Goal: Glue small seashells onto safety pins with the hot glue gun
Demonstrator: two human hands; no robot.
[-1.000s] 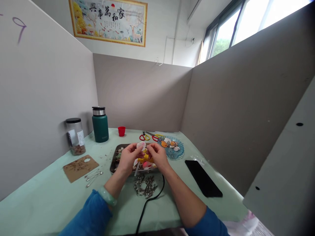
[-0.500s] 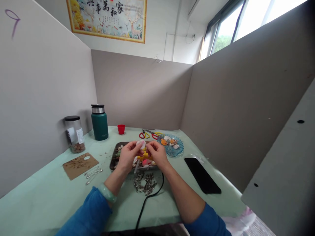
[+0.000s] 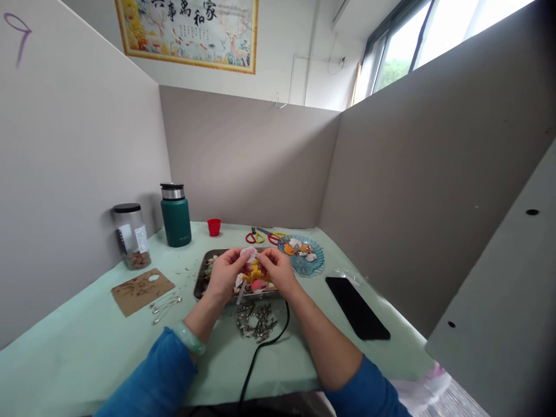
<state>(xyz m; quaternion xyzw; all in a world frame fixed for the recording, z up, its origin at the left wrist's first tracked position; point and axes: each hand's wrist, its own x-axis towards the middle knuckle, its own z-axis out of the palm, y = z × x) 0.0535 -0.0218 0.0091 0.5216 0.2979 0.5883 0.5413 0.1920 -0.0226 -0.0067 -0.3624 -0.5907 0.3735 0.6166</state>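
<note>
My left hand (image 3: 226,272) pinches a small pale pink and white piece (image 3: 249,253) between thumb and fingers. Close on its right, my right hand (image 3: 278,269) has its fingers pressed together at the piece's edge; what they grip is too small to make out. Both hands are over a metal tray (image 3: 200,282) of shells and small coloured items. A yellow object (image 3: 253,272) shows between the hands, and a pink-red one (image 3: 259,285) lies below it. In front of the tray is a pile of small metal clips (image 3: 256,322).
A blue glass plate (image 3: 319,260) with shells stands right of the tray, scissors (image 3: 255,236) behind. Further right lies a black phone-like slab (image 3: 358,308). At left are a green bottle (image 3: 176,220), a jar (image 3: 132,237), brown card (image 3: 141,289) and safety pins. A black cable (image 3: 256,353) crosses the front.
The pale piece is tilted slightly differently between my fingers. Both hands have stayed in nearly the same place, and the view has shifted a little.
</note>
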